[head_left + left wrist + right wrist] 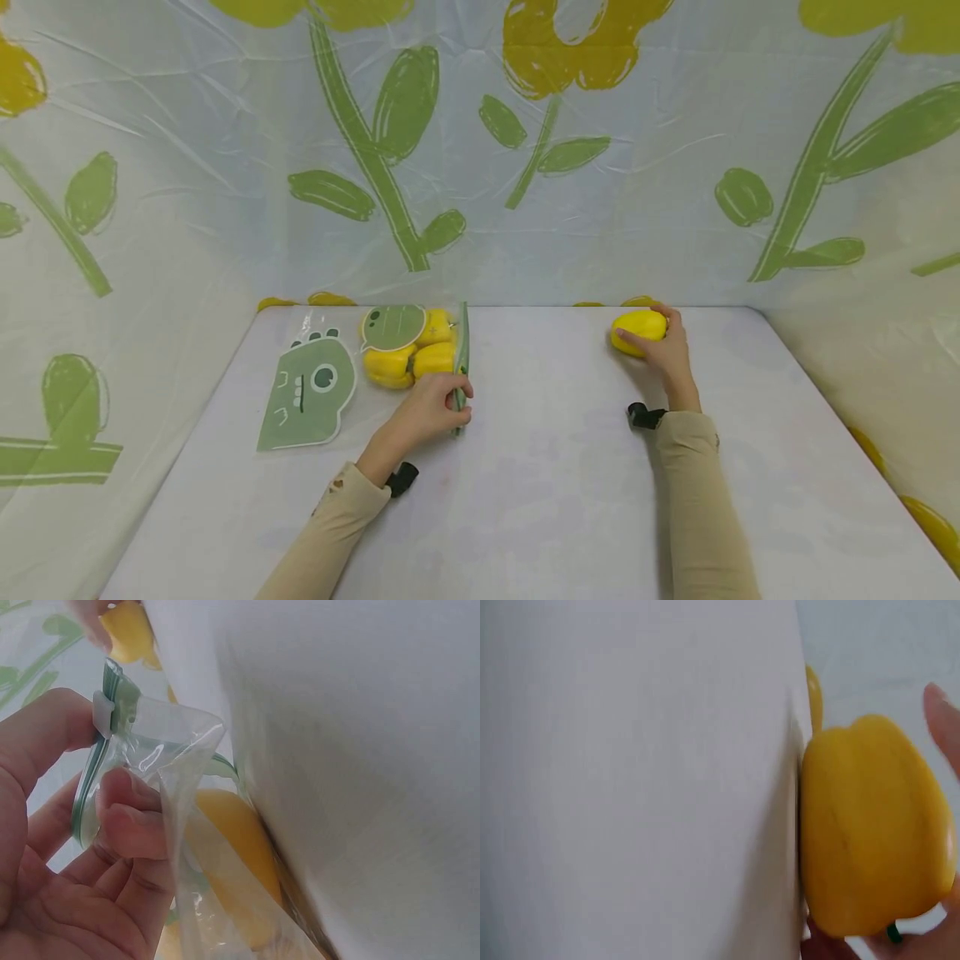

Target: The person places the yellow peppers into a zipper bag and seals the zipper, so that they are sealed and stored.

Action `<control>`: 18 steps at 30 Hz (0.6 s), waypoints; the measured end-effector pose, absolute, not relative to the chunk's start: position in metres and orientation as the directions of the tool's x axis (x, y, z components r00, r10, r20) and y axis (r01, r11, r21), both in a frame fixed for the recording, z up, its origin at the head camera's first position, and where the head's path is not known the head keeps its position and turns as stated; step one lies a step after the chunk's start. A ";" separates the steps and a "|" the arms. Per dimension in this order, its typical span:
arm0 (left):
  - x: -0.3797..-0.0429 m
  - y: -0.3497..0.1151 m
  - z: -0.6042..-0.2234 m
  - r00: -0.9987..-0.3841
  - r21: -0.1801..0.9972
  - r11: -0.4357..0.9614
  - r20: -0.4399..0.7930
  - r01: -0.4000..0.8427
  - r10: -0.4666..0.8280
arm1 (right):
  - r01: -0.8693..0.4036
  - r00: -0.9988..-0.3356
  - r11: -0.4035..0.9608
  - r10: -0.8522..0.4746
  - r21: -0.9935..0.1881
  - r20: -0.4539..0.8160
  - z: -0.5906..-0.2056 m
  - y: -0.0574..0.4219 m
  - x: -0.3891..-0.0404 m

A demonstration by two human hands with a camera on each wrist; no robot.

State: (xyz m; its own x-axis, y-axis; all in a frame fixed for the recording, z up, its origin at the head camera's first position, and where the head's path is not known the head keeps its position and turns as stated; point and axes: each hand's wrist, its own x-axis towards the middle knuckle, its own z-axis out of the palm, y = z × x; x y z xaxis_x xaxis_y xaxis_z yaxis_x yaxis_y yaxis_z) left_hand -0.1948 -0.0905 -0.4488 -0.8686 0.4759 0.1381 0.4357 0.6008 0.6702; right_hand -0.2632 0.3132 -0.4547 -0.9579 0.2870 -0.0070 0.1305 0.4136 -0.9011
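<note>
My left hand point(426, 410) grips the mouth edge of a clear zip bag point(306, 396) with a green cartoon print. In the left wrist view, fingers lie on both sides of the green zip strip point(91, 784), next to a white slider point(103, 714), and the mouth is spread apart. Several yellow bell peppers point(388, 368) lie inside the bag, partly behind the print. Far to the right, my right hand point(672, 354) holds another yellow bell pepper point(641, 325) by its sides, at the table's back. Its green stem point(893, 933) points toward the palm.
Both hands work over a white table point(540, 483). A sheet point(480, 250) printed with flowers hangs behind the table and along its sides. Black wrist mounts point(643, 416) sit below each hand.
</note>
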 end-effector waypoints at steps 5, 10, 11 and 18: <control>-0.195 -0.090 -0.449 -0.865 0.672 0.593 0.147 0.443 0.480 | 0.248 -0.906 0.426 0.420 -0.870 -0.053 -0.456 0.301 -0.261; -0.194 -0.090 -0.448 -0.866 0.675 0.592 0.146 0.441 0.478 | 0.264 -0.885 0.409 0.462 -0.874 -0.051 -0.456 0.296 -0.260; -0.194 -0.090 -0.448 -0.867 0.677 0.592 0.144 0.439 0.478 | 0.254 -0.887 0.388 0.459 -0.886 -0.054 -0.457 0.296 -0.259; -0.193 -0.091 -0.447 -0.867 0.677 0.594 0.138 0.435 0.478 | 0.179 -0.910 0.285 0.411 -0.942 -0.049 -0.458 0.298 -0.252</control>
